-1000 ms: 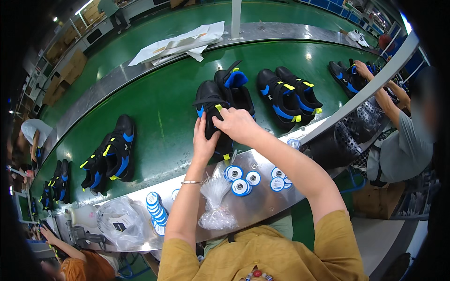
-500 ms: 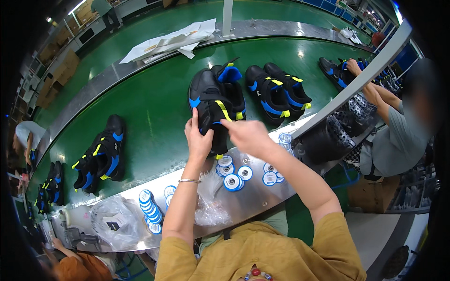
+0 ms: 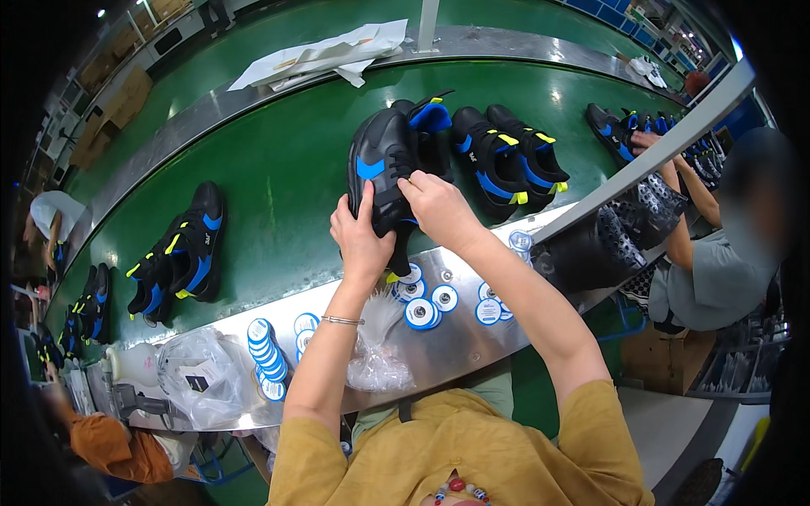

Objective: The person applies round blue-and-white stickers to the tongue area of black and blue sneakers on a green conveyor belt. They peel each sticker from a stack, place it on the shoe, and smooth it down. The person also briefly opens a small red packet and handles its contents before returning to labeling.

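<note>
A black shoe (image 3: 377, 156) with blue patches is tilted up over the front edge of the green belt, toe pointing away from me. My left hand (image 3: 363, 240) grips it around the heel, thumb and fingers spread along its side. With bent fingers, my right hand (image 3: 439, 209) pinches the shoe's upper beside the laces; the exact part between the fingertips is hidden. Right behind it on the belt lies its mate (image 3: 433, 143), tongue raised to show blue lining. Below my hands, round blue-and-white tags (image 3: 422, 310) and a clear plastic bag (image 3: 371, 363) lie on the metal ledge.
Another pair of shoes (image 3: 498, 160) sits to the right, and one more pair (image 3: 198, 244) to the left on the green belt (image 3: 278, 185). A slanted metal post (image 3: 633, 169) separates me from a co-worker (image 3: 726, 261). White paper sheets (image 3: 325, 55) lie at the back.
The shoe has turned so its blue side patch shows more, and the yellow strip near my right fingers is out of sight. My right hand has shifted slightly up; the view has shifted a little.
</note>
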{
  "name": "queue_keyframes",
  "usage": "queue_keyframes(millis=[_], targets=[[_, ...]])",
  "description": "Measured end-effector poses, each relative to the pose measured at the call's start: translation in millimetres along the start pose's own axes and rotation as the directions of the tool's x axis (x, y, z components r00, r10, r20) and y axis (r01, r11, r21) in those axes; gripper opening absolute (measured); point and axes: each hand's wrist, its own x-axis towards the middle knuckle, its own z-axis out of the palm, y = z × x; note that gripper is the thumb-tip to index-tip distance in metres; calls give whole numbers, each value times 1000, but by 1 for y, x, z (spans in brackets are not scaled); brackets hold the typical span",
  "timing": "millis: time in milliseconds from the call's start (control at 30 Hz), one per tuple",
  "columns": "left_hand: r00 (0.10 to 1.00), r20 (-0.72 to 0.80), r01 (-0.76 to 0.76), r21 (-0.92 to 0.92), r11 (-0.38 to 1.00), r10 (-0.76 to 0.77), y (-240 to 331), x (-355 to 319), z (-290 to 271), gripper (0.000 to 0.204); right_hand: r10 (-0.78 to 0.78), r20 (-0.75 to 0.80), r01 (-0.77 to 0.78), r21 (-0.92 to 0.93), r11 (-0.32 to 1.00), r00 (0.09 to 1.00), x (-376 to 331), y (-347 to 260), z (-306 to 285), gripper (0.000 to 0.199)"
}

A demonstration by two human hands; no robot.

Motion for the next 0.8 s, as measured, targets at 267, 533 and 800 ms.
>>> queue_keyframes(millis=[267, 533, 800], targets=[[999, -34, 35, -27, 999, -36, -5, -1, 0, 90, -157, 134, 178, -165, 970, 979, 6, -7, -2, 45], [998, -61, 7, -33, 999, -9, -8, -2, -4, 90, -300, 158, 337, -320, 886, 941, 3, -2, 13, 48], [998, -48, -27, 48, 998, 29, -19, -7, -1, 82, -313, 133, 340, -386, 857, 940, 5, -12, 24, 45]])
